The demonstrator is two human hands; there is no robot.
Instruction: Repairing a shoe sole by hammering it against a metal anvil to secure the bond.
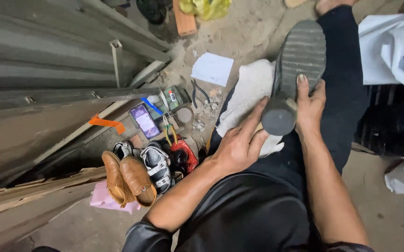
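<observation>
Brown shoes (pixel 127 179), sandals (pixel 157 165) and a phone (pixel 144 121) lie left. Left hand (pixel 239 142) clasps the block heel (pixel 279 116); right hand (pixel 310 100) grips the black shoe (pixel 302 51), thumb on sole.

You have one dark chunky-heeled shoe with a ribbed sole (pixel 300 60) across your lap, and two tan leather dress shoes (pixel 127 179) on the floor. Beside them you can count one black-and-white strapped sandal (pixel 156 165), one purple-screened phone (pixel 144 120), one pair of black pliers (pixel 198 91) and one white paper sheet (pixel 212 68).
</observation>
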